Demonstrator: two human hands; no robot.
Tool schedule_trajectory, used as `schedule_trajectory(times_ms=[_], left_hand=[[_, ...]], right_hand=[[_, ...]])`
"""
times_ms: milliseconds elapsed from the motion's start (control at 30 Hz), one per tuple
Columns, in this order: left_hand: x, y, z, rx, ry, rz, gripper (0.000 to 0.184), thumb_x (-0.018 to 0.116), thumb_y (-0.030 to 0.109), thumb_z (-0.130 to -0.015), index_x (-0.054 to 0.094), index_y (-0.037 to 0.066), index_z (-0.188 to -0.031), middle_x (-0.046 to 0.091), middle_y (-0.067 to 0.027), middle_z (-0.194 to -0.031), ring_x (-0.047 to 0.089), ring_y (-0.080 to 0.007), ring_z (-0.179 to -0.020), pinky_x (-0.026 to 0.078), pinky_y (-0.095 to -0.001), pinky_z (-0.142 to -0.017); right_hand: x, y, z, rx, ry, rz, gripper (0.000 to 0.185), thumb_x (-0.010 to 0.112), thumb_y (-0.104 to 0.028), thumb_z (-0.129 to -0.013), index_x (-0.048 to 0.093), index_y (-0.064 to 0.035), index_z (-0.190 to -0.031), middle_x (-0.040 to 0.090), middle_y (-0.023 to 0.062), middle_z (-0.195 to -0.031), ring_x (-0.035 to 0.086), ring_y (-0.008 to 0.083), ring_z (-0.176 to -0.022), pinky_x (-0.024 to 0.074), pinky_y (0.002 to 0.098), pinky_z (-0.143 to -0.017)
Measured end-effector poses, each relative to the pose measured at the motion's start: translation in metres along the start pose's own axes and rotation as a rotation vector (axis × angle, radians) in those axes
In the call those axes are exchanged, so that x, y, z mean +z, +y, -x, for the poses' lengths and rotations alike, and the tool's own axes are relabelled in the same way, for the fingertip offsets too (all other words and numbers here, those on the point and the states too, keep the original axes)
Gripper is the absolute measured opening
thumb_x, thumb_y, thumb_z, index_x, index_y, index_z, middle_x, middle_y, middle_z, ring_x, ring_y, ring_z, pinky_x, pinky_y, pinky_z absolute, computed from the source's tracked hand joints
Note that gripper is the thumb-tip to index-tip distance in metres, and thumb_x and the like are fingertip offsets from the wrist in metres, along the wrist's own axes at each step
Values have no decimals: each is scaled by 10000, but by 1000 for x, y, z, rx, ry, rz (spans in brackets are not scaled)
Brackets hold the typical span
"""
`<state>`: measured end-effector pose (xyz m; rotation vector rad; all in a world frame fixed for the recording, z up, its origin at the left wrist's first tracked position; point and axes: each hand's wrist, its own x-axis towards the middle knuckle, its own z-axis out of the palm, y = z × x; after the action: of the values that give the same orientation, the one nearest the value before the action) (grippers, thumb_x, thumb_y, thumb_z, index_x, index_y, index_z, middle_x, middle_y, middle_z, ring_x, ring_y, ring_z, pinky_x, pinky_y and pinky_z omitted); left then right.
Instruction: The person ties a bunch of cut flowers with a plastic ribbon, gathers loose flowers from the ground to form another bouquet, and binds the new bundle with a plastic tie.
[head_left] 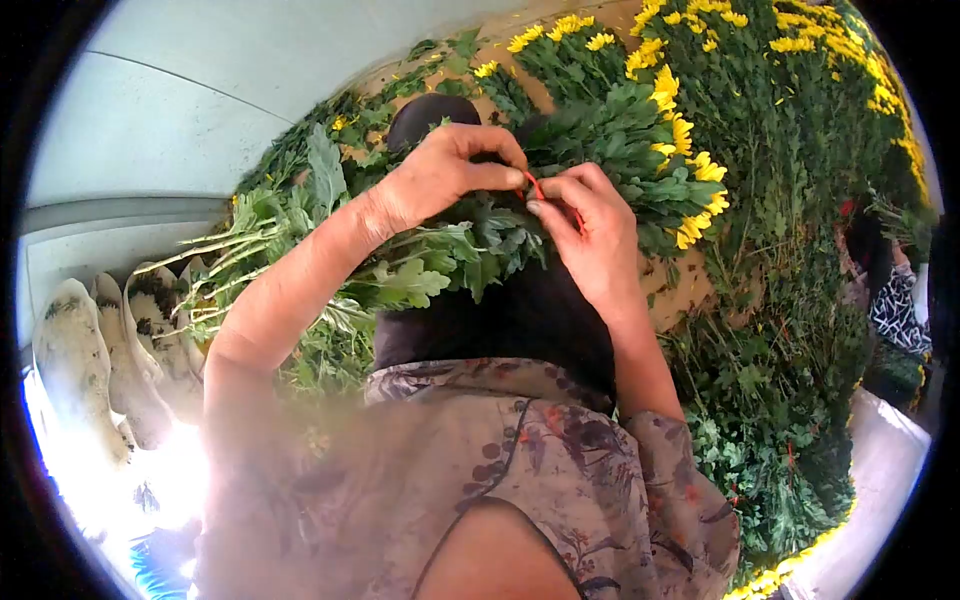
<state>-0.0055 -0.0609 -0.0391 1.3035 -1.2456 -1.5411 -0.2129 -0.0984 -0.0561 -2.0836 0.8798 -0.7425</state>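
A bunch of yellow chrysanthemums [625, 140] lies across my lap, its blooms to the right and its bare stems to the left. Over the middle of the bunch, my left hand [455, 175] pinches a thin red tie [533, 186] between thumb and forefinger. My right hand [592, 235] grips the same tie from the other side, fingers curled. The two hands are close together, with the tie looped between their fingertips. Leaves and my hands hide where the tie passes around the stems.
Cut chrysanthemums [770, 160] cover the floor ahead and to the right. Brown floor covering [680, 290] shows between them. Pale, stained boot-like shapes [75, 360] stand at left beside a light wall [190, 90]. At far right, another person's patterned sleeve [900, 310] is visible.
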Motion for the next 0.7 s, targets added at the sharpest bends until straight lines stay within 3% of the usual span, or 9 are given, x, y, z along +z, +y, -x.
schedule_trajectory(times_ms=[233,433,567,633,667,700], left_hand=[[-7,0,-3,41,-15,234,124,574,90,-881,615,-1,-955,641,-64,-937,586,-158,-915,445,-292,-860],[-2,1,-6,71,-10,33,187,560,149,-934,631,-11,-1000,618,-33,-868,564,-108,-824,455,-265,-798],[-9,7,-1,104,-38,84,187,552,107,-918,628,-9,-1044,627,-23,-933,552,-96,-836,451,-244,-795],[-15,24,7,43,-86,-222,244,549,32,-870,611,-21,-1100,624,-52,-1050,563,-97,-888,457,-250,-819],[-20,20,2,384,-125,-473,331,548,-41,-809,607,-5,-1132,599,-90,-1154,586,-138,-966,468,-287,-856],[-23,16,3,388,-130,-470,331,548,-41,-809,607,-5,-1132,599,-90,-1154,586,-138,-966,468,-287,-856]], right_hand=[[-14,2,4,-54,-16,-21,276,705,-14,-773,652,-76,-1037,565,66,-860,606,203,-714,478,309,-624],[-18,-2,16,-119,61,83,304,687,-3,-791,631,-59,-1085,560,88,-851,607,253,-709,481,341,-615],[-25,-10,24,-126,45,307,195,701,-45,-790,638,-31,-973,561,98,-845,595,256,-697,471,332,-607],[-31,-13,25,-96,17,391,150,699,-53,-796,636,-17,-927,572,110,-857,598,249,-704,469,310,-617],[-35,-13,26,-91,3,407,141,704,-61,-790,619,-11,-890,570,107,-868,595,241,-698,466,309,-611],[-39,-13,27,-84,-9,428,143,709,-70,-784,602,-5,-853,568,104,-879,591,234,-692,463,307,-606]])
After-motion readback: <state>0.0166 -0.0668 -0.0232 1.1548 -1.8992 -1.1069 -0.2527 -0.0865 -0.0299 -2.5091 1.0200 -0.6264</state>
